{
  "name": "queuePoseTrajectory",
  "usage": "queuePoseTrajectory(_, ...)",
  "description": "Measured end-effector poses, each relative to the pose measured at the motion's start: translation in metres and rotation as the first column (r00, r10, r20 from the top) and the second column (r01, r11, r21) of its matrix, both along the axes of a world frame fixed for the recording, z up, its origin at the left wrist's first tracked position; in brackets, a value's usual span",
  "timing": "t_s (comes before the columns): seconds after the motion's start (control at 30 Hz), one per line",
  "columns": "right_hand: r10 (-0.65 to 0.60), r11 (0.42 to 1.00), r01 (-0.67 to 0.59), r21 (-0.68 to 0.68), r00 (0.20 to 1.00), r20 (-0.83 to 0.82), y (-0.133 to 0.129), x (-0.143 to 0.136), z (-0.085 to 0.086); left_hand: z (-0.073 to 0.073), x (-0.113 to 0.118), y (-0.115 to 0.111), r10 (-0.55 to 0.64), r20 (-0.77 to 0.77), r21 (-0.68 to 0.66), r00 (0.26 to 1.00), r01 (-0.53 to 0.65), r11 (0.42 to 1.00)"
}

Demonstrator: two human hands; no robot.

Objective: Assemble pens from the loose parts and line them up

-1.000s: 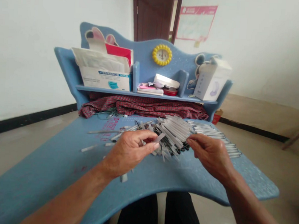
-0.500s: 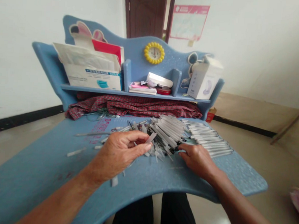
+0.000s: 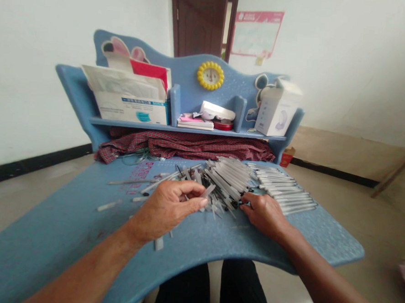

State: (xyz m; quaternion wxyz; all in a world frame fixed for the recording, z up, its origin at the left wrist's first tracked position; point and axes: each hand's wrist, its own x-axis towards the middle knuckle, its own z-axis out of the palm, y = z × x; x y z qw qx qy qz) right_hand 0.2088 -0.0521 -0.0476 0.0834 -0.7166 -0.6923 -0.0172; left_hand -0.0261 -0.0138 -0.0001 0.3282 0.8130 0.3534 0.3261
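Between the thumb and fingers of my left hand (image 3: 177,205) is a short translucent plastic piece (image 3: 208,191). My right hand (image 3: 262,213) is pinched at the lower end of the pen pile, near black tips; what its fingertips hold is too small to make out. Translucent pen pieces (image 3: 228,176) lie heaped between and beyond both hands. A row of pens with clear barrels (image 3: 285,189) rests side by side to the right of the heap. Thin rods and dark pieces are mixed in near my left fingers.
Loose plastic pieces (image 3: 107,206) lie on the blue desk (image 3: 200,243), left and near its front edge. A checked cloth (image 3: 189,145) is bunched under the shelf (image 3: 190,129), which bears a mask box (image 3: 133,108) and a white box (image 3: 278,111).
The camera view has shifted slightly. My left hand still holds the plastic piece and has moved slightly nearer my right hand, which stays by the pile.
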Motion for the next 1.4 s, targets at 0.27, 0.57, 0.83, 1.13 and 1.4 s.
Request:
queuePoseTrajectory(0.27,0.068,0.997,-0.065,0.048,0.994,-0.084,-0.005,0.001,0.004,0.0,0.0,0.001,0.009,-0.03,0.038,1.0,-0.008,0.999)
queuePoseTrajectory(0.57,0.387,0.918,-0.235,0.319,0.705,-0.595,-0.025,-0.017,0.023,-0.004,0.0,-0.002,-0.073,-0.155,0.122,0.985,0.093,0.988)
queuePoseTrajectory(0.83,0.468,0.881,-0.262,0.394,0.611,-0.639,-0.024,-0.03,0.033,0.0,0.003,-0.006,-0.146,-0.249,0.182,0.957,0.194,0.964)
queuePoseTrajectory(1.13,0.478,0.874,-0.299,0.383,0.663,-0.576,-0.02,-0.032,0.03,-0.003,0.002,-0.004,-0.211,-0.271,0.173,0.939,0.263,0.949)
queuePoseTrajectory(1.4,0.482,0.873,-0.319,0.368,0.678,-0.555,-0.021,-0.033,0.029,-0.003,0.002,-0.005,-0.218,-0.284,0.176,0.934,0.274,0.945)
